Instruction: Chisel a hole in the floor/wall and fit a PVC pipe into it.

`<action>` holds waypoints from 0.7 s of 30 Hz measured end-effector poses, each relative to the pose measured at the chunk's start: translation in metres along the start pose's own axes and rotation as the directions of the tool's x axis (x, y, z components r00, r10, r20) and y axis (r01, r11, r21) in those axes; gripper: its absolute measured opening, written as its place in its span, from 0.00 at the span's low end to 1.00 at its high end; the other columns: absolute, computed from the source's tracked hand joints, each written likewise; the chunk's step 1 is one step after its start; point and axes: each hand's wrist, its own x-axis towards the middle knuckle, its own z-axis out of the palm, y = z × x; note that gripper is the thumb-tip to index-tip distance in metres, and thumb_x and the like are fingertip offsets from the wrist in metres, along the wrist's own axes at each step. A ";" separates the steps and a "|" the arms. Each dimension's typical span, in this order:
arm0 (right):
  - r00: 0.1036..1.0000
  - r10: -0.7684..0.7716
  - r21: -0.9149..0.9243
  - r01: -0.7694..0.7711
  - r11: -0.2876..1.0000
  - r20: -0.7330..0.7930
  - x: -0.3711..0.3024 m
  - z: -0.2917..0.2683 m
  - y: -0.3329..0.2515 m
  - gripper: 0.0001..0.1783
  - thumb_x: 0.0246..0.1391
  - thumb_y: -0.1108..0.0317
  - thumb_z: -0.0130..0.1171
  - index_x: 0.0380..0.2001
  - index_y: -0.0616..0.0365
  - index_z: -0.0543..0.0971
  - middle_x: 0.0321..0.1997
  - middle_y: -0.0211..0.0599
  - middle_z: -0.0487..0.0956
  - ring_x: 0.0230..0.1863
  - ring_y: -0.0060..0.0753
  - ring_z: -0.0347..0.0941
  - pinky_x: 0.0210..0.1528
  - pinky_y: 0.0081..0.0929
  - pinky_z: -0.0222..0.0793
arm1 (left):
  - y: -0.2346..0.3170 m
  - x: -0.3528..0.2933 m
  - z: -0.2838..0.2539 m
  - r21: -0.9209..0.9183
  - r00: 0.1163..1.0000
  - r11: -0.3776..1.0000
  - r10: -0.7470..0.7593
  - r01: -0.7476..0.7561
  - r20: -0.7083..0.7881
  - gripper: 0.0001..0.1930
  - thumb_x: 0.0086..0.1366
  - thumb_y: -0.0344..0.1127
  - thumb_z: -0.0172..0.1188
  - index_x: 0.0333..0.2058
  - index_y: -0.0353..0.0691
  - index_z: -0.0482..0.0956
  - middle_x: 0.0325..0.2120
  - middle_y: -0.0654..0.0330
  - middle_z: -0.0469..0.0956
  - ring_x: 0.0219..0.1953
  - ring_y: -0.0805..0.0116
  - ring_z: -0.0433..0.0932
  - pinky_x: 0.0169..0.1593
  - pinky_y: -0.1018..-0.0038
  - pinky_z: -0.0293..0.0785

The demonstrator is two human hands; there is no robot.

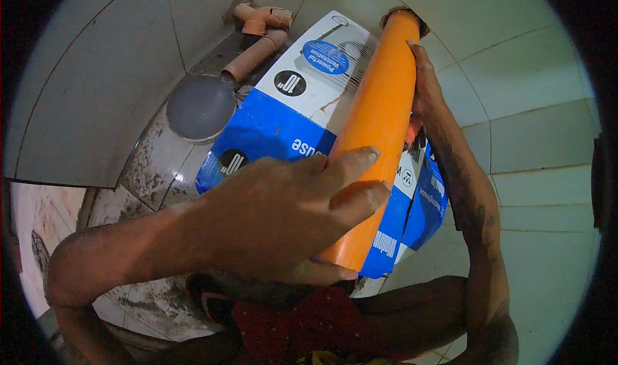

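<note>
A long orange plastic pipe (380,101) slants from near my lap up to a rough hole (421,25) in the tiled wall. Its far end sits at or inside that hole. My left hand (302,204) is closed over the near part of the pipe, with fingers laid across its top. Along the pipe's right side, close to the wall, my right hand (425,85) grips it; the thumb shows and the other fingers are hidden. Beneath the pipe lies a blue and white cardboard box (270,123). A small reddish-orange object (414,132) shows partly below my right hand.
A brown branched pipe fitting (261,17) and a short brown pipe (254,56) are by the far wall. Next to them sits a round grey lid or bucket (201,107). Dirty floor tiles (151,162) run along the left; pale tiled walls (534,133) close in the right.
</note>
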 end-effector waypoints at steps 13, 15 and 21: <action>0.997 -0.046 -0.001 0.047 0.999 0.066 0.020 -0.020 -0.001 0.25 0.60 0.49 0.46 0.47 0.60 0.71 0.39 0.39 0.78 0.38 0.32 0.76 0.41 0.31 0.75 | -0.006 0.014 0.007 0.102 0.997 0.993 -0.071 0.066 0.044 0.39 0.43 0.58 0.69 0.51 0.41 0.72 0.52 0.53 0.67 0.44 0.58 0.77 0.39 0.68 0.78; 0.997 -0.039 0.021 0.038 0.999 0.061 0.027 -0.021 -0.001 0.25 0.60 0.49 0.46 0.47 0.60 0.71 0.40 0.39 0.78 0.37 0.32 0.77 0.41 0.31 0.76 | -0.011 0.015 0.004 0.096 0.996 0.994 -0.060 0.054 0.060 0.38 0.45 0.58 0.68 0.51 0.41 0.70 0.52 0.53 0.67 0.44 0.57 0.77 0.40 0.68 0.78; 1.000 -0.018 0.029 0.018 0.999 0.002 0.038 -0.024 0.001 0.25 0.60 0.49 0.45 0.47 0.61 0.71 0.40 0.39 0.79 0.37 0.32 0.77 0.41 0.32 0.76 | -0.021 0.015 0.009 0.071 0.997 0.996 -0.061 0.057 0.048 0.35 0.48 0.55 0.66 0.51 0.42 0.69 0.52 0.53 0.67 0.43 0.55 0.77 0.41 0.67 0.77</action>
